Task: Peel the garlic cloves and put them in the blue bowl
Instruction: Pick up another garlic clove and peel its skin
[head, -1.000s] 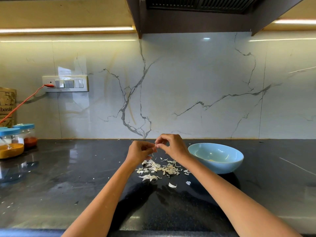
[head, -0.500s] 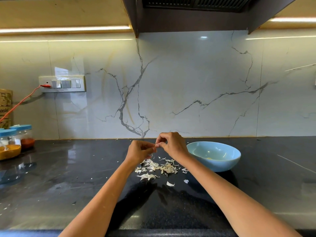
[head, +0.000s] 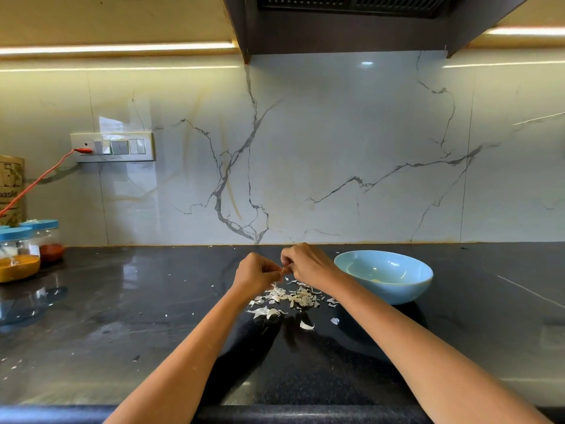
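My left hand (head: 256,273) and my right hand (head: 307,264) meet fingertip to fingertip above the dark counter (head: 128,316). Between them they pinch a small garlic clove (head: 283,271), mostly hidden by the fingers, with a strip of skin hanging under it. Below the hands lies a scatter of white garlic skins (head: 286,299). The blue bowl (head: 386,278) stands just right of my right hand, with something small and pale on its bottom.
Blue-lidded jars of yellow and red powder (head: 21,254) stand at the far left, by a brown packet (head: 10,188). A red cable (head: 39,179) runs to the wall switch panel (head: 112,147). A dark hood (head: 351,22) hangs overhead. The counter's front edge is near me.
Both hands stay together on the clove, with only small finger movements. The view has shifted slightly.
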